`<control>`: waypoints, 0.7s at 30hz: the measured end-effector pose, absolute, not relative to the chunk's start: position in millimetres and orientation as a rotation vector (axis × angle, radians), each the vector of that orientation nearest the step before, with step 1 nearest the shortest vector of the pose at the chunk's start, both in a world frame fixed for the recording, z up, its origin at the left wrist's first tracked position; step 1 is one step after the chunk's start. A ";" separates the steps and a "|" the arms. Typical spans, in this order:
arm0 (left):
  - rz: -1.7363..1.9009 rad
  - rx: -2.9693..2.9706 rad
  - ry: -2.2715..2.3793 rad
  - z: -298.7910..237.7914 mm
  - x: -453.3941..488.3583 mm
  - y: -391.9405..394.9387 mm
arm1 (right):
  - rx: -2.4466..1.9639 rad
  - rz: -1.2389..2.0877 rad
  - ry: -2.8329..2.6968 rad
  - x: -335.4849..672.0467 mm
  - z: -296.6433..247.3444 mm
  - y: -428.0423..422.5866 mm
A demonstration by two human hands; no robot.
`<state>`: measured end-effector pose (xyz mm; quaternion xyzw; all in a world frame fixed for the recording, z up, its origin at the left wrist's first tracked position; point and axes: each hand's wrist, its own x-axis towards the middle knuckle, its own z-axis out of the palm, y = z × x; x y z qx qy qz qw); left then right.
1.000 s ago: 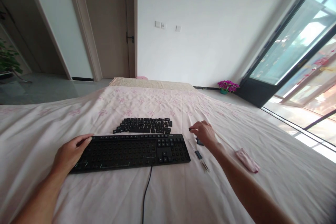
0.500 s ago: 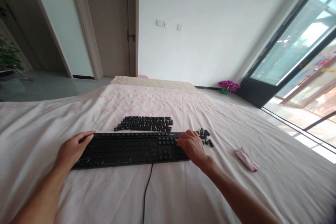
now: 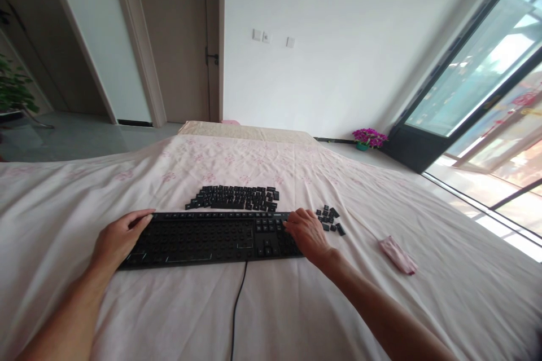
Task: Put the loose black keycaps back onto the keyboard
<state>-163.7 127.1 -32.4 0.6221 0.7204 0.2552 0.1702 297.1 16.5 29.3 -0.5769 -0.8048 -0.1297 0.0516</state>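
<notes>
A black wired keyboard lies on the pink bedsheet in front of me. My left hand clasps its left end, fingers over the far corner. My right hand rests on the number pad at the right end, its fingers curled down and pinched together; what they hold is hidden. A large heap of loose black keycaps lies just behind the keyboard. A small cluster of keycaps sits to the right of my right hand.
The keyboard's cable runs toward me over the sheet. A crumpled pink cloth lies to the right. Beyond the bed are a door, a flower pot and a glass sliding door.
My right hand has moved left from the small keycap cluster onto the number pad and stayed there. The left hand has kept its hold on the keyboard's left end.
</notes>
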 end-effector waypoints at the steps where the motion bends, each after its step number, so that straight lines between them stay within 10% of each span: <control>1: 0.724 1.779 2.048 -31.8 -163.4 127.2 | -1.754 -0.373 -2.445 297.5 29.7 17.0; 21: 0.732 1.795 2.044 -40.9 -168.8 131.8 | -1.843 -0.334 -2.394 294.5 32.3 14.1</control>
